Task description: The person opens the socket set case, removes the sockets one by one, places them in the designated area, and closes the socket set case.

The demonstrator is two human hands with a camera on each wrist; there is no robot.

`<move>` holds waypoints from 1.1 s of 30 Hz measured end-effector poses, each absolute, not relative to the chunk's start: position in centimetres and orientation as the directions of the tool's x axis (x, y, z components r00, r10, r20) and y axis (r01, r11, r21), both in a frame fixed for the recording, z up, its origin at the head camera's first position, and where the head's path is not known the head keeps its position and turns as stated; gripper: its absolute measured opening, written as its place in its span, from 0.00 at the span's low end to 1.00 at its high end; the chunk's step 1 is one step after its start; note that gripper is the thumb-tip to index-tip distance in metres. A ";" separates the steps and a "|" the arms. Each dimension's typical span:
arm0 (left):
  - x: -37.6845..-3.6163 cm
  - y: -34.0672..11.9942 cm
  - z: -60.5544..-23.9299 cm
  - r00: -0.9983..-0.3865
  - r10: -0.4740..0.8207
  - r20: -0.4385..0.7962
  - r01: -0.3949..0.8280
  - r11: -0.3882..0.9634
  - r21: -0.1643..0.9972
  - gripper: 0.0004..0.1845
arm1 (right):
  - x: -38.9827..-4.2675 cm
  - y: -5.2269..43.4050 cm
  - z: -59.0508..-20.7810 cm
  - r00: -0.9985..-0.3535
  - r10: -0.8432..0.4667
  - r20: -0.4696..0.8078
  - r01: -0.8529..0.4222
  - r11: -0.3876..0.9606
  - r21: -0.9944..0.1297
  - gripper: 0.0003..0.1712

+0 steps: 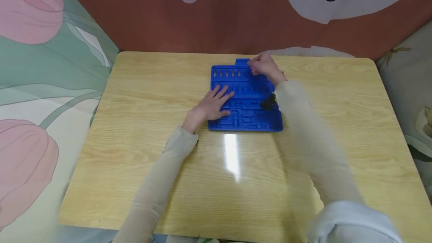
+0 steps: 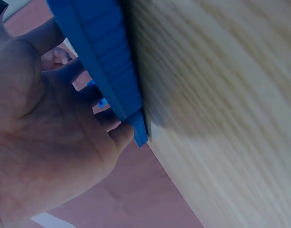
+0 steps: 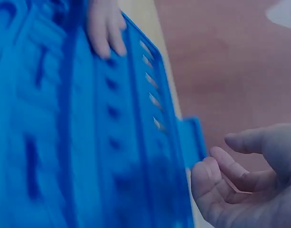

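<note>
An open blue plastic tool case (image 1: 245,126) with moulded slots lies flat on the table. Several small metal bits (image 1: 227,73) stand in a row along its far edge, on the left side. My left hand (image 1: 212,105) lies spread over the case's left side, fingers straight and fingertips on the tray. Its palm and the case's outer side fill the left wrist view. At the far edge, my right hand (image 1: 264,66) is beside the case's handle tab (image 3: 195,140). Its fingers are loosely curled, the thumb apart from them, and nothing shows between them.
The wooden table (image 1: 141,96) meets a red patterned wall covering (image 1: 263,21) behind the case. A small black object (image 1: 268,101) shows under my right wrist, over the case's right side. My right sleeve (image 1: 310,134) passes along the right side of the case.
</note>
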State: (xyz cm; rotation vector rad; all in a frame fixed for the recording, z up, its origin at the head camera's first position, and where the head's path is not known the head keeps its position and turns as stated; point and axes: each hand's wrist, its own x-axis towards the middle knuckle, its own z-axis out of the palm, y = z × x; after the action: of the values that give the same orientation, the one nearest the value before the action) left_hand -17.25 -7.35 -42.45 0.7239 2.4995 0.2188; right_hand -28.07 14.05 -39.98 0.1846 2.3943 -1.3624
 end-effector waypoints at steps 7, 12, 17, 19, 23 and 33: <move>-17.1 -7.2 -42.9 -0.715 0.557 -0.423 0.464 0.830 0.309 0.39 | -28.2 12.1 -42.3 -0.918 -0.055 -0.394 0.293 0.578 -0.762 0.18; -16.9 -7.1 -42.7 -0.728 0.544 -0.418 0.466 0.839 0.281 0.40 | -28.5 12.0 -42.7 -0.924 -0.043 -0.380 0.276 0.614 -0.740 0.15; -16.8 -7.7 -42.7 -0.731 0.549 -0.406 0.476 0.836 0.273 0.40 | -29.1 11.1 -42.5 -0.920 -0.032 -0.390 0.274 0.659 -0.701 0.12; -16.8 -7.8 -42.8 -0.729 0.557 -0.398 0.489 0.831 0.266 0.40 | -29.2 11.0 -42.4 -0.918 -0.026 -0.395 0.286 0.645 -0.708 0.12; -16.8 -7.8 -43.2 -0.727 0.567 -0.387 0.506 0.824 0.255 0.39 | -28.9 11.4 -42.3 -0.908 -0.038 -0.417 0.323 0.571 -0.755 0.13; -16.7 -7.7 -43.1 -0.726 0.563 -0.394 0.493 0.826 0.271 0.39 | -28.9 11.0 -42.4 -0.885 -0.006 -0.466 0.354 0.641 -0.681 0.14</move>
State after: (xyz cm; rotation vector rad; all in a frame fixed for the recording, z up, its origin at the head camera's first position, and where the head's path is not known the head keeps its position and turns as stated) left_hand -16.73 -7.75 -43.11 0.7822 2.5401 0.2029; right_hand -28.91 10.99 -42.40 0.2739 2.4328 -1.1395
